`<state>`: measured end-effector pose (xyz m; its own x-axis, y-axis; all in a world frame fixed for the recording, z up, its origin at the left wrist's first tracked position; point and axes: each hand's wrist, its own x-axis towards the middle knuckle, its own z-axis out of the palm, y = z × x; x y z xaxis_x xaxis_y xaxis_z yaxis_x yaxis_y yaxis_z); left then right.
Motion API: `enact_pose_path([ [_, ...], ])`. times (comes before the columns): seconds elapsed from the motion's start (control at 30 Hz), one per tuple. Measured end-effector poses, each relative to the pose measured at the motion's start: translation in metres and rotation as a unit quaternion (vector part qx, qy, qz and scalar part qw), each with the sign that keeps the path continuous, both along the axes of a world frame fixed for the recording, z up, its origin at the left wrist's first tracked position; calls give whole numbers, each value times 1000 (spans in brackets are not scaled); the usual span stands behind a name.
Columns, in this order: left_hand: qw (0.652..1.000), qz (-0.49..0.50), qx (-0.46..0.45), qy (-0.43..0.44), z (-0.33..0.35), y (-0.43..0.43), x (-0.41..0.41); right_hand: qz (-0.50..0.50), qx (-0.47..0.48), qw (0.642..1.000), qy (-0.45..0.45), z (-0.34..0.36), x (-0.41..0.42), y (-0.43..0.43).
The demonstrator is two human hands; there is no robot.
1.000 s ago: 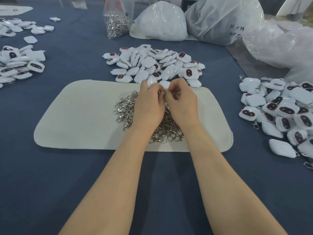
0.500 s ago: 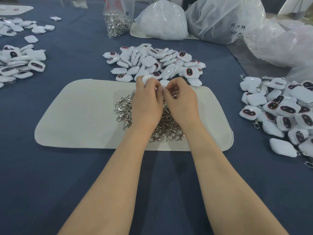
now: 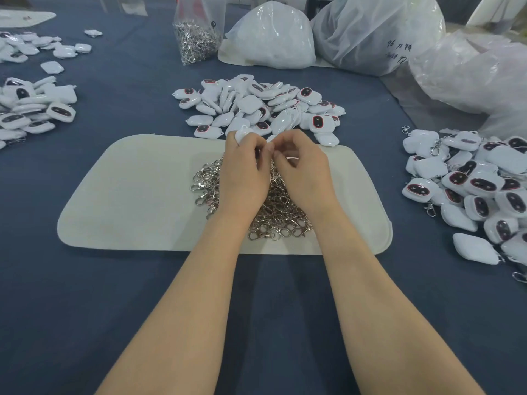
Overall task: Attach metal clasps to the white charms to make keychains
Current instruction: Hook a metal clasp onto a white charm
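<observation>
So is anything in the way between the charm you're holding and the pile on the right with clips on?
Nothing visible does. The left hand holds the charm over the mat; past the right hand, only bare mat and blue tablecloth reach the pile on the right.

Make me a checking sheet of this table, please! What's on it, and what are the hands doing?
Surface: blue tablecloth with a cream mat on it.
Job's things: clasp pile on the mat; charm pile just behind the mat; charms with clasps attached heaped at the right.
Clutter: more charms at the left edge; clear bag of clasps at the back.
Hands: left hand grips a white charm; right hand has curled fingers, seemingly pinching a clasp.
Cables: nothing seen.
Surroundings: big plastic bags at the back right.
</observation>
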<state>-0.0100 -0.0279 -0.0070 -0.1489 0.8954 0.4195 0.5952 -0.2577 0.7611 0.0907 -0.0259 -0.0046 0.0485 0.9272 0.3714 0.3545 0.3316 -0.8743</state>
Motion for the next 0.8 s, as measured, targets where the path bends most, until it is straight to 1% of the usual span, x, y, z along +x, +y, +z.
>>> enact_pose_path([
  [0.2, 999, -9, -4, -41, -1, 2, 0, -5, -42, 998, 42, -1, 1, 2],
  [0.33, 999, -17, -17, -39, -3, 3, 1, -50, -32, 997, 55, -2, -1, 1],
  [0.43, 999, -23, -19, -42, -3, 3, 1, -66, -21, 997, 43, -2, -2, 0],
  [0.6, 998, -18, -30, -53, -2, 3, 1, -63, -13, 998, 24, -3, -2, -1],
  [0.8, 998, -11, -40, -40, -3, 4, 1, -62, -8, 998, 20, -2, -2, -1],
])
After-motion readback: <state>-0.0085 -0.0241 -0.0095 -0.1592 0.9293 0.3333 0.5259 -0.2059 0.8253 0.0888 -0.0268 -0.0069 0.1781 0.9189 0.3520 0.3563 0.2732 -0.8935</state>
